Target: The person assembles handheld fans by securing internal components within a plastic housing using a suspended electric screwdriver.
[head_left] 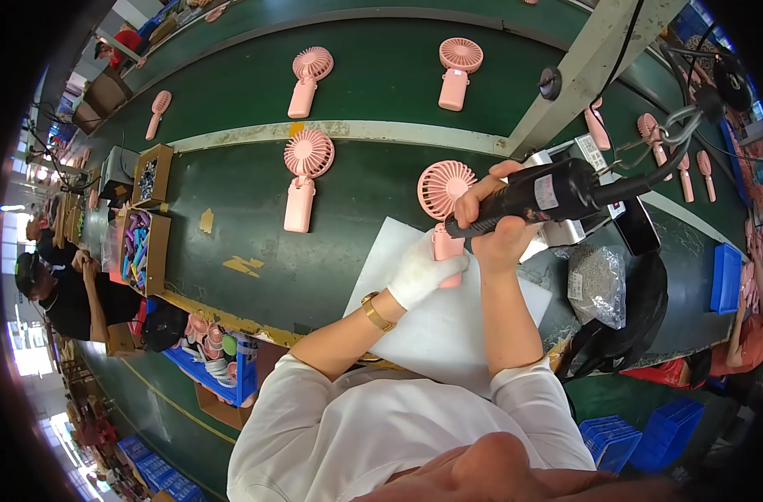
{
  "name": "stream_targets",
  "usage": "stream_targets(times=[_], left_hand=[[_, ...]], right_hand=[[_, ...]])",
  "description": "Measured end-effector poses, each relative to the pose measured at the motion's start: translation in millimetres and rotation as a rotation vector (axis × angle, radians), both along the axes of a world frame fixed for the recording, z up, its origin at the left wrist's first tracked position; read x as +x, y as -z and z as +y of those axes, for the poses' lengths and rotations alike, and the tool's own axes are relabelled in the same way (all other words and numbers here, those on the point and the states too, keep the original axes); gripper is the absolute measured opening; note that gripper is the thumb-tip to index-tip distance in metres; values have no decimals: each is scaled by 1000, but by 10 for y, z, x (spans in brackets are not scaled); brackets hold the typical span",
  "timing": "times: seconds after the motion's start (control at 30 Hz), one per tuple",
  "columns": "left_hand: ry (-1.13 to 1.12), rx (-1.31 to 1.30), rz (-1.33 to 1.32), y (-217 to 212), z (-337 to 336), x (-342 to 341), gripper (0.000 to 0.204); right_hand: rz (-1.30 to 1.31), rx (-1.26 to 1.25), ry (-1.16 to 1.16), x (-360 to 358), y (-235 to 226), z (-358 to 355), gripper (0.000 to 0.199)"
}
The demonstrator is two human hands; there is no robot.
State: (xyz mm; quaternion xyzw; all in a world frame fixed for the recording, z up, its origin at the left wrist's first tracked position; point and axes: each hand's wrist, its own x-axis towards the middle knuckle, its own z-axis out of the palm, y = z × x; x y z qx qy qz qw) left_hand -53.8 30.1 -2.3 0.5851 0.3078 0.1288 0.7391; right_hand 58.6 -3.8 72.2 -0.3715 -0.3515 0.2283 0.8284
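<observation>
My left hand [421,272], in a white glove, is closed round the handle of a pink handheld fan [445,188] over a white sheet [373,309]. Bare and wrapped round a black electric screwdriver [532,201], my right hand [494,222] keeps the tool slanted, its tip end by the fan's neck. Whether that tip touches the fan is hidden. The screwdriver's rear end hangs from a metal hook [678,125] and a black cable. To the left, a second pink fan [304,176] lies on the green bench.
Beyond a pale rail [381,132], more pink fans [461,71] lie on a green belt [231,84]. Cardboard boxes [157,259] with colourful parts stand left. A clear bag of small parts [596,286] and a metal fixture [565,230] are at right. A metal post [582,75] rises beyond.
</observation>
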Motion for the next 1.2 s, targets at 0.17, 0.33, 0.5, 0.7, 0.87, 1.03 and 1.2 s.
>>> stream_targets(times=[0.17, 0.33, 0.5, 0.7, 0.87, 1.03, 1.2], left_hand=[[26, 56, 129, -142, 7, -15, 43], [2, 39, 92, -62, 22, -18, 44], [15, 79, 112, -90, 42, -12, 44], [20, 3, 46, -116, -11, -11, 41], [23, -225, -218, -235, 400, 170, 33], [-218, 887, 127, -433, 1118, 432, 38], [203, 1071, 226, -166, 980, -164, 15]], right_hand=[[2, -9, -15, -28, 108, 56, 76], [0, -22, -19, -74, 226, 108, 71], [16, -24, 14, -65, 248, 122, 70], [-8, -23, 24, -53, 179, 85, 73], [-71, -19, 214, 62, -199, -181, 85], [-108, 13, 268, 221, -221, -247, 79], [-99, -14, 236, 238, -247, -239, 75]])
